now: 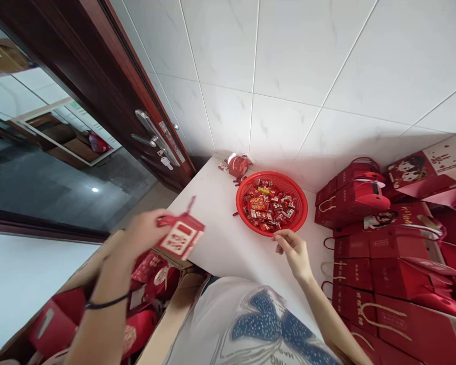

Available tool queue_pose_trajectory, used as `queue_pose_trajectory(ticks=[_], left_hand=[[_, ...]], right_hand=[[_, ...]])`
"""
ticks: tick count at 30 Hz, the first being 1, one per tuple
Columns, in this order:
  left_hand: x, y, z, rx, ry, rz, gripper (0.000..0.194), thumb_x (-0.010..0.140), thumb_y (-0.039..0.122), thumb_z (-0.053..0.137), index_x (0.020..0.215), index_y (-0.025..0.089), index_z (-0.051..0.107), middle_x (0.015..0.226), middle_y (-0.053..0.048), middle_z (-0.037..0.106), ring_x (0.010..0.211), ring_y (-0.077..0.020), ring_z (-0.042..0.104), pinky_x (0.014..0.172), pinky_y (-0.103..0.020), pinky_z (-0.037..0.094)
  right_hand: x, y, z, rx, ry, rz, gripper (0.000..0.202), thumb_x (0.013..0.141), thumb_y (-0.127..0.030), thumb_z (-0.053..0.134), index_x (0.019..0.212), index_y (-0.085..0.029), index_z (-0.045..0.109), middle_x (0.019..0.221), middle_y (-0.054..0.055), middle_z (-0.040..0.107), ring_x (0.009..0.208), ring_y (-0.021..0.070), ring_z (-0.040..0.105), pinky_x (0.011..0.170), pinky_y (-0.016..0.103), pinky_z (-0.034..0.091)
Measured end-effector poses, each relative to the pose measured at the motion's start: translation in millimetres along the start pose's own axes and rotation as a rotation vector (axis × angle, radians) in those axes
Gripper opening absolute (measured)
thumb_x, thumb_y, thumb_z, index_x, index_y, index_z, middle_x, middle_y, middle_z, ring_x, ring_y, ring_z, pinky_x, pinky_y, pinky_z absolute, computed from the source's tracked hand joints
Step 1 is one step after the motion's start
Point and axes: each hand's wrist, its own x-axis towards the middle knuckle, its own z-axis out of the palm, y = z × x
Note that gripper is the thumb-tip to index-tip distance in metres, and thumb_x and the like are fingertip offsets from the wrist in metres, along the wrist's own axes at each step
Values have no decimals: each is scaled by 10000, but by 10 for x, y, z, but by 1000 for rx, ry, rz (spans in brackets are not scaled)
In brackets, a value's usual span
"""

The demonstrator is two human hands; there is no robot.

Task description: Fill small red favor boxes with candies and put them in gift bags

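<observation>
My left hand (146, 230), slightly blurred, grips a small red gift box (179, 239) by its upper end. The box has a pale printed panel, and a thin dark red strap sticks up from it. It hangs in the air between the white tabletop (216, 228) and the carton at the left. On the table stands a round red plastic basket (304, 203) with many small wrapped candies (268, 205) in it. The fingers of my right hand (294, 251) are closed at the basket's near rim, thumb and forefinger pinched together on its edge.
A cardboard carton (188, 294) full of red boxes lies at lower left. Several red gift bags (387, 284) crowd the right side. A small red package (237, 165) sits at the table's back corner. A dark wooden door (125, 86) with keys stands left; a tiled wall rises behind.
</observation>
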Motion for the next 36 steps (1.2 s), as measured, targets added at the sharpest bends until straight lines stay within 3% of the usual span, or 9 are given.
queue_pose_trajectory(ticks=[3,6,10,14,19,23,26,32,36], left_hand=[[-20,648,537,-86,-263,364,145,731,238,615,781,227,751,873,-22,721,755,-188,665,723,-256,507],[-241,956,1170,-90,-351,571,240,786,146,543,792,243,761,882,-32,693,747,-163,646,710,-251,492],[-576,923,1865,-143,-367,763,296,870,139,507,861,248,782,867,-42,678,802,-167,631,797,-282,499],[-729,803,2260,-198,-441,778,297,890,146,506,826,225,785,919,-62,683,872,-184,641,870,-322,524],[-718,664,2353,-261,-466,828,114,814,237,673,819,196,779,1272,-124,641,1304,-327,512,1119,-478,423],[-696,516,2312,-240,-346,635,216,896,220,557,979,180,752,1434,-134,535,1378,-319,450,1147,-492,408],[-669,443,2317,-182,-286,510,334,835,99,536,1108,184,706,1514,-129,464,1414,-315,410,1177,-519,368],[-581,393,2366,-202,-460,369,610,728,52,575,1323,185,583,1591,-147,357,1457,-303,368,1207,-498,323],[-533,360,2415,-258,-541,373,646,698,50,583,1324,209,582,1588,-123,371,1460,-293,363,1216,-467,305]], right_hand=[[0,156,168,11,-124,60,306,738,-484,697,850,-204,644,722,25,680,514,150,601,485,275,473],[18,359,257,-17,-130,93,423,730,-555,670,970,-212,611,796,37,695,561,168,628,491,285,486],[17,623,253,-232,-18,135,564,720,-609,643,1107,-205,567,886,62,699,611,186,636,591,333,517],[-33,785,236,-518,25,186,558,711,-470,701,1181,-202,566,977,99,700,817,268,687,753,390,523],[-73,930,225,-520,-75,138,642,630,-116,606,1261,-204,536,1129,103,690,1062,281,661,930,397,501],[-88,1059,163,-397,-62,-74,538,640,-86,503,1147,-232,606,1160,66,672,1142,242,625,1017,395,474],[-108,1129,121,-420,-23,-145,500,656,-75,464,1090,-246,645,1197,69,638,1190,244,599,1044,420,460],[-192,1214,70,-454,-51,-178,398,724,-89,465,1024,-254,668,1391,82,528,1226,245,584,993,382,492],[-248,1269,23,-338,-110,-94,662,667,-107,497,1305,-263,580,1319,65,606,1232,237,582,1053,374,452]])
